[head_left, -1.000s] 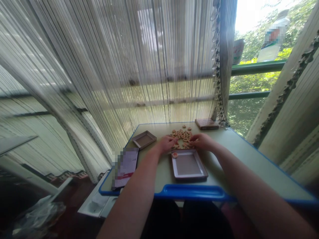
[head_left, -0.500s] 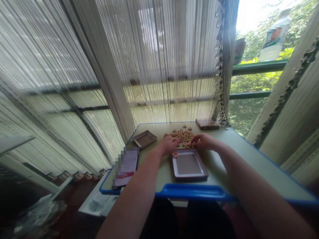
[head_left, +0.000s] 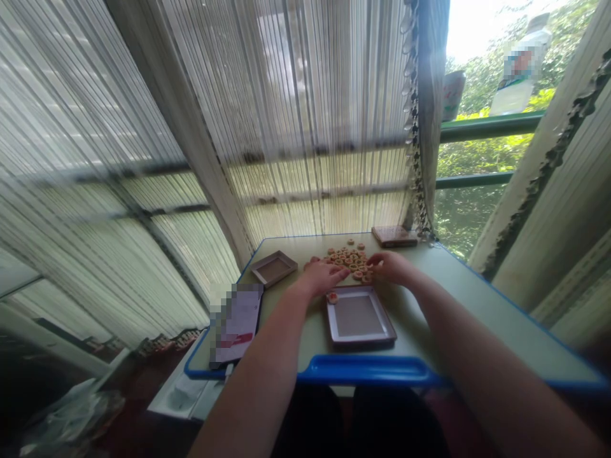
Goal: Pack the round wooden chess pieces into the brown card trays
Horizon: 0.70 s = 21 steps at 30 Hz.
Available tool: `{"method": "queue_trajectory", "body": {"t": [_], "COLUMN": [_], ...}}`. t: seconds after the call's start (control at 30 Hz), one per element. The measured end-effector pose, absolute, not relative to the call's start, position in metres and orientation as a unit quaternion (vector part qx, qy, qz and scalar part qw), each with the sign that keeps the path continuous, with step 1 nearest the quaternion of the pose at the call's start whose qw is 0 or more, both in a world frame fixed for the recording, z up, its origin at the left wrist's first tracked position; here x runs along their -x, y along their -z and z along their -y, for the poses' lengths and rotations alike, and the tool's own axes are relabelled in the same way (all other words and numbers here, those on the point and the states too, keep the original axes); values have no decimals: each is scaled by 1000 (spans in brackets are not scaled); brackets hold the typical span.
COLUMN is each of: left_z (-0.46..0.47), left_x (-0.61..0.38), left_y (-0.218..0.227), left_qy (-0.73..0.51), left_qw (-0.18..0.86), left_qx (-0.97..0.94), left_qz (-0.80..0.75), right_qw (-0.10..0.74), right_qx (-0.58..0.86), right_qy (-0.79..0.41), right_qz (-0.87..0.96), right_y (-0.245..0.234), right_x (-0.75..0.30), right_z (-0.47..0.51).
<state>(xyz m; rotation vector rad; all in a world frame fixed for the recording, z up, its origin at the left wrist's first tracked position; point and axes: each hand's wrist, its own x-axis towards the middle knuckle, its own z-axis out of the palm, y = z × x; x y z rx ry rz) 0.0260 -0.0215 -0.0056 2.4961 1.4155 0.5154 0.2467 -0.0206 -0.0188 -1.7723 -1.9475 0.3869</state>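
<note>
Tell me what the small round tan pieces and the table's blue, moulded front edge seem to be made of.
Small round tan pieces: probably wood, matte, judging by their warm colour; plastic remains possible.
Blue moulded front edge: likely plastic, semi-glossy, as its uniform colour and soft highlights suggest.

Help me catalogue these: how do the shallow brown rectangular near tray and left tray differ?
The near brown rectangular tray has whitish inner walls; the left brown rectangular tray has dull brownish ones. The near tray lies closer to the camera; the left tray farther back. Both are shallow.

Head view, forward-down toward hands [head_left: 325, 278] [head_left: 390, 268], seemingly near
</note>
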Motion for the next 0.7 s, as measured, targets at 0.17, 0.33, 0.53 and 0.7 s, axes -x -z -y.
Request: {"method": "queue_trajectory", "body": {"t": [0.17, 0.33, 0.53, 0.7], "left_z": [15, 10, 9, 9], "left_x": [-22, -20, -17, -7], "left_y": [9, 12, 11, 10], "left_qy": [-207, -228, -272, -221], "left_qw": [105, 152, 195, 205], "left_qx": [-839, -795, -754, -752], "left_qz": [-491, -541, -565, -586], "right_qw": [241, 260, 317, 307], "right_qx": [705, 691, 669, 704], "right_qy": [-96, -246, -258, -87], "right_qz": [660, 628, 620, 634], "right_y": [21, 27, 26, 27], "right_x": [-254, -245, -247, -254], "right_z": [18, 18, 18, 15]}}
